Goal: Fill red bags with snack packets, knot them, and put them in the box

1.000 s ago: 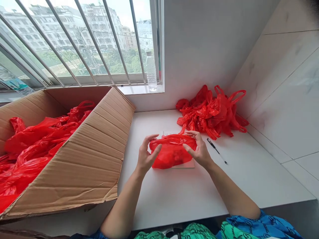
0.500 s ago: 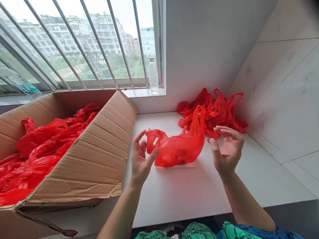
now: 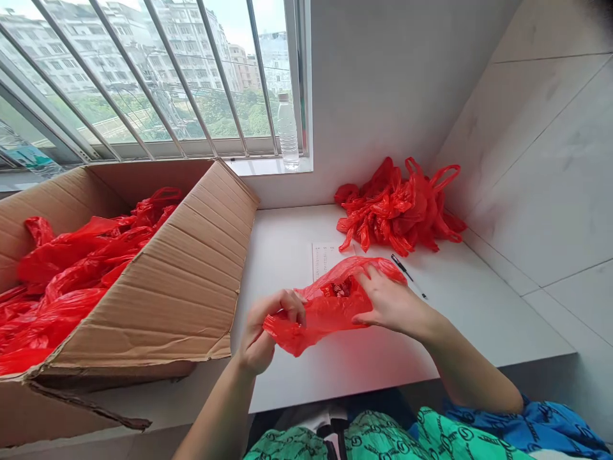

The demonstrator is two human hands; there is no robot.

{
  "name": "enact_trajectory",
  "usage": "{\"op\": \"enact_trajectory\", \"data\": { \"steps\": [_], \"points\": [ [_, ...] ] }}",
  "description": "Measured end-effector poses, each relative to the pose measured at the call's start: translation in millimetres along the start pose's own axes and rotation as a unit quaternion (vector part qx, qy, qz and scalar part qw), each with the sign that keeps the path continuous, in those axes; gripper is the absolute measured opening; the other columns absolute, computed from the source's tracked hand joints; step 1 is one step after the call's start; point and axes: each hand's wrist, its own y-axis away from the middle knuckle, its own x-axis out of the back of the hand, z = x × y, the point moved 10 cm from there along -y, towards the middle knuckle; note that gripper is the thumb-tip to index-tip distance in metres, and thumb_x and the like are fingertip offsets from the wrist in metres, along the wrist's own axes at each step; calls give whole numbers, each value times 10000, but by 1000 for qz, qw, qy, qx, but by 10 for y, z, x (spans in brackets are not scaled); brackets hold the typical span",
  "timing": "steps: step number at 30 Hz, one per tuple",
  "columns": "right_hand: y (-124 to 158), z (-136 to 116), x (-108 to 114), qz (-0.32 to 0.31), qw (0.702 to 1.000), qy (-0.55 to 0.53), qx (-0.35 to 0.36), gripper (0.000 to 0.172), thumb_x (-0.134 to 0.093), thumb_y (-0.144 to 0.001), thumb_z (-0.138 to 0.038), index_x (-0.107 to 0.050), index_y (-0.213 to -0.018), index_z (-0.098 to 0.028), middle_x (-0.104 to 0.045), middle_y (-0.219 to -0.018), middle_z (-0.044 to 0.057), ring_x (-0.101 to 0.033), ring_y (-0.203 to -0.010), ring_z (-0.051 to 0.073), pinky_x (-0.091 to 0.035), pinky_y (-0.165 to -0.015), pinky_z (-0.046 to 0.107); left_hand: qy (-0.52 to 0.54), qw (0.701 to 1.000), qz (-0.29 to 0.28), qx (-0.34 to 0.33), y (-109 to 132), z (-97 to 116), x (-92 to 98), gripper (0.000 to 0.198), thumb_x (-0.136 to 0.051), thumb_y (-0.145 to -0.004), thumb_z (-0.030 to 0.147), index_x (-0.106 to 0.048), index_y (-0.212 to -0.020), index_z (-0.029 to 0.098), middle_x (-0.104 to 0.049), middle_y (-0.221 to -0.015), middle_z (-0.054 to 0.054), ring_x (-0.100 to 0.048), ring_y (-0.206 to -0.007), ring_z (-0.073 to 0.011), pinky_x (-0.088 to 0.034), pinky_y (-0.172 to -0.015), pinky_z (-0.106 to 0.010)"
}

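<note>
A red plastic bag [image 3: 325, 319] is spread at its mouth above the white table. My left hand [image 3: 271, 322] has its fingers curled round the bag's left edge. At the other side, my right hand [image 3: 383, 297] reaches into the mouth with fingers stretched and thumb apart, the fingertips partly hidden by the film. Between the hands, small dark red patterned items [image 3: 341, 289] show inside the bag; their kind is too small to make out. Behind it lie a printed sheet of paper [image 3: 325, 259], partly covered, and a black pen [image 3: 408, 276].
A large cardboard box [image 3: 158, 287] full of red plastic bags [image 3: 90, 275] stands on the left. More red bags [image 3: 400, 207] are heaped against the back wall at right. On the windowsill is a clear water bottle [image 3: 288, 134]. The white table [image 3: 345, 377] ends near my body.
The bag has gone from hanging closed to lying spread at its mouth, nearer to me. My left hand has closed on its edge; my right has moved left into the mouth.
</note>
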Motion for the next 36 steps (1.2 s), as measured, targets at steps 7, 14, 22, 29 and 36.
{"op": "enact_trajectory", "data": {
  "steps": [7, 14, 22, 29, 36],
  "points": [
    [148, -44, 53, -30, 999, -8, -10, 1162, -754, -701, -357, -14, -1593, -280, -230, -1585, 240, -666, -723, 227, -459, -510, 298, 30, 999, 11, -6, -53, 64, -26, 400, -572, -848, 579, -514, -745, 197, -596, -647, -17, -479, -639, -160, -396, -846, -367],
    [321, -13, 506, 188, 979, 82, 16, 687, -639, -877, -444, -405, -1495, -258, -641, -1323, 95, -699, -914, 264, -497, -604, 317, 25, 999, 36, -12, 47, -4, 44, 258, -552, -916, 418, -626, -1041, 204, -655, -962, -93, -595, -921, -229, -449, -929, -408],
    [707, 161, 1015, 400, 909, 95, 68, 319, -642, -911, -387, -628, -1199, -249, -682, -1222, 69, -636, -1103, 266, -460, -947, 410, -67, 988, 134, -27, 406, -184, 310, 707, -675, -832, 432, -365, -1463, 357, -406, -1519, -80, -371, -1413, -334, -251, -1184, -571],
    [162, 401, 707, 299, 954, 35, 6, 939, -619, -866, -558, -131, -1579, -190, -291, -1586, 175, -403, -1392, 361, -447, -1021, 511, -191, 978, 86, 8, 460, -308, -128, 1236, -878, -634, 444, -68, -1564, 359, -38, -1651, -120, -124, -1506, -388, -260, -1173, -607],
    [-516, 490, 873, 195, 925, -325, 31, 302, -562, -919, -458, -683, -1081, -234, -713, -1061, 65, -667, -947, 226, -520, -854, 373, 37, 968, 155, 192, -480, -598, 67, 411, -528, -933, 516, -706, -954, 146, -697, -1088, -140, -616, -1124, -302, -499, -949, -417]
  ]
}}
